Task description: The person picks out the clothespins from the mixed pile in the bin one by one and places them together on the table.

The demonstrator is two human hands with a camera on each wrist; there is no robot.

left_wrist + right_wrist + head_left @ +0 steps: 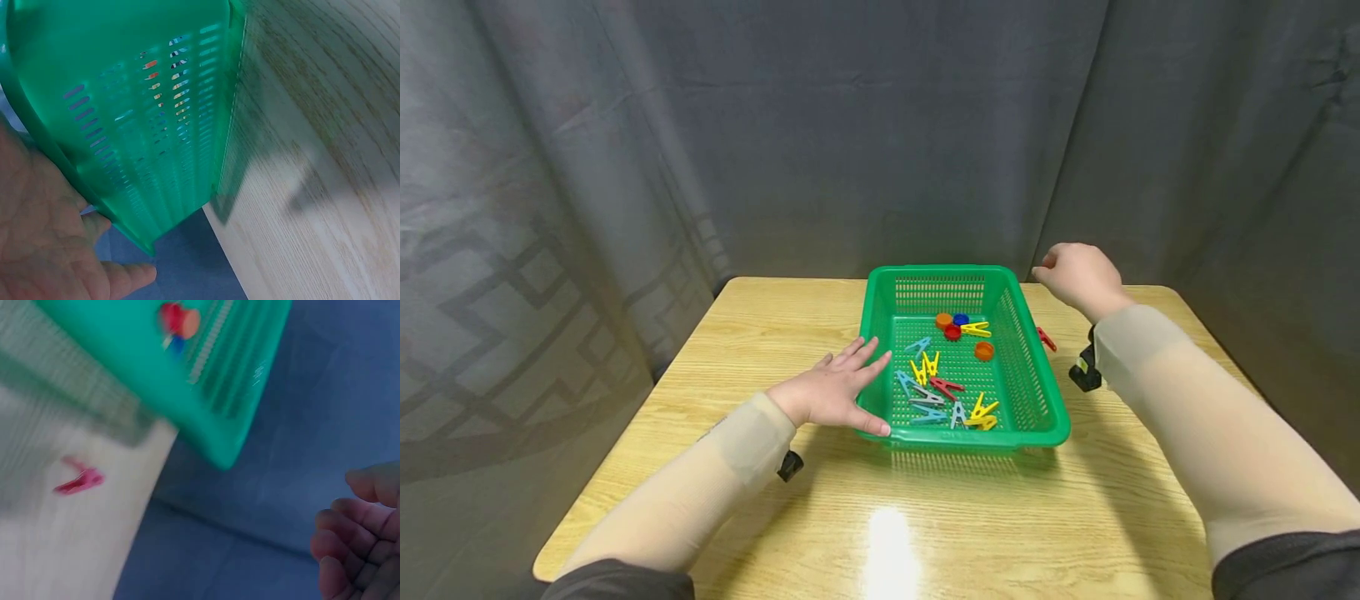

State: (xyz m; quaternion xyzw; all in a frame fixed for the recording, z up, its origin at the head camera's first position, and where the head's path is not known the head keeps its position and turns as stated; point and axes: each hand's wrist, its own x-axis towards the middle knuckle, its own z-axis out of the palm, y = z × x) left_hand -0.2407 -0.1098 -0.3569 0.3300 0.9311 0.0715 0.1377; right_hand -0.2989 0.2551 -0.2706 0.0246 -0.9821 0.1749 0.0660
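Note:
A green plastic basket with slotted walls stands on the table, holding several clothespins and bottle caps. My left hand lies spread at its left rim, fingers straight and thumb near the front corner. In the left wrist view the palm faces up along the basket's rim. My right hand hovers past the basket's far right corner, its fingers loosely curled. The right wrist view shows nothing in those fingers. A red clothespin lies on the table just outside the right wall, below the right hand.
Inside the basket, yellow clothespins, a red clothespin and blue ones lie scattered. Orange, red and blue caps sit farther back. A grey curtain hangs behind the wooden table.

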